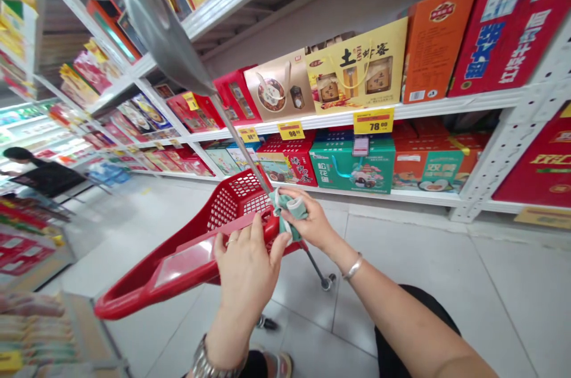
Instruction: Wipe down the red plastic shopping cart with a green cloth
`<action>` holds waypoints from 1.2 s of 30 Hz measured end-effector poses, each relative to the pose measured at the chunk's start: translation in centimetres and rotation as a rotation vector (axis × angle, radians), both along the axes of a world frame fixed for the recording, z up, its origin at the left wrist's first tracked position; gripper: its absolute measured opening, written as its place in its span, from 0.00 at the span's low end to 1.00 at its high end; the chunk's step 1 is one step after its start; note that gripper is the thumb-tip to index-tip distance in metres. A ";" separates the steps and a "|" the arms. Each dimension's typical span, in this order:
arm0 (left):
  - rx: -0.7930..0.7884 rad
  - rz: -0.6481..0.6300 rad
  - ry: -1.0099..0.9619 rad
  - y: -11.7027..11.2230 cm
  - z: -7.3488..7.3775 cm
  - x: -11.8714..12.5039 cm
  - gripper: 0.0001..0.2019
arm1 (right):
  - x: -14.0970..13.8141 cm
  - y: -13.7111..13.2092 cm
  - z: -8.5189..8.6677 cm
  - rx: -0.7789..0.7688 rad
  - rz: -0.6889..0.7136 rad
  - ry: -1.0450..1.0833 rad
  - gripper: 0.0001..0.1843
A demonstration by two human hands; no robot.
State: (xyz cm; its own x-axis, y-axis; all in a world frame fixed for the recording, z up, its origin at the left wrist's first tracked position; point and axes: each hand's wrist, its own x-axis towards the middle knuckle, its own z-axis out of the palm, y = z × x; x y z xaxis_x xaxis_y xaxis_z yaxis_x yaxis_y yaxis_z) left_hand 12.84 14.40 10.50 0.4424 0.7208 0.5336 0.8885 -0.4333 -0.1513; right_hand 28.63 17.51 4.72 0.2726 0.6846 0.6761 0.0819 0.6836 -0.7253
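On one price tag [373, 121], 78 00 is shown, and on a second tag [291, 130], 98 00. 土蜂蜜 is printed on a yellow box [357, 72], 红烧牛肉面 on a red box [504, 51].

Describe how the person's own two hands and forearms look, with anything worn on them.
Both hands are ungloved. The left hand wears a thin ring and, at the wrist, a chunky silver-toned metal band, partly cut off by the frame. The right hand has a smooth silver-coloured bangle at its wrist. No sleeve shows on the right forearm.
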 end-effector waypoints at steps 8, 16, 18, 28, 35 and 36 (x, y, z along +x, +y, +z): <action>0.156 -0.036 -0.031 1.7 -0.4 -4.1 0.21 | -0.3 2.3 -3.7 -0.332 -0.140 0.297 0.17; 0.187 -0.316 -0.110 0.5 0.4 -7.4 0.22 | -4.7 -1.2 -2.5 -0.059 -0.199 -0.030 0.23; 0.139 -0.364 -0.126 0.2 0.3 -8.5 0.21 | -6.8 -2.5 -2.9 0.049 -0.150 -0.207 0.28; -0.196 -0.365 -0.359 -2.3 0.2 -13.9 0.24 | -3.9 0.6 -7.7 0.072 -0.282 -0.392 0.24; -0.224 -0.399 -0.299 -1.6 0.5 -14.6 0.26 | 0.6 2.5 -10.1 0.079 -0.392 -0.533 0.23; -0.228 -0.391 -0.270 -1.3 0.4 -14.8 0.27 | 1.8 3.0 -10.5 0.024 -0.428 -0.487 0.24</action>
